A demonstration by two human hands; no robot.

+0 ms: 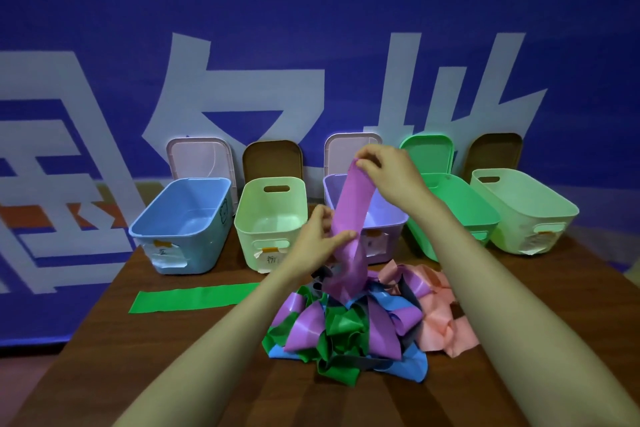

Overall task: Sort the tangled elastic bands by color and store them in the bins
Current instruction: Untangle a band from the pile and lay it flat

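Observation:
A tangled pile of elastic bands (349, 326) in purple, green, blue, dark grey and pink lies on the wooden table (194, 350). A purple band (349, 215) rises out of the pile, stretched upward. My right hand (388, 166) pinches its top end above the purple bin (384, 222). My left hand (322, 232) grips the same band lower down, just above the pile. One green band (194, 296) lies flat and straight on the table to the left. A blue bin (183, 222) stands at the far left of the row.
Along the table's far side stands a row of open bins: blue, pale yellow-green (273, 222), purple, green (460, 215) and a second pale yellow-green one (526, 211). Their lids lean against the blue banner wall behind. The table's left edge runs diagonally near the blue bin.

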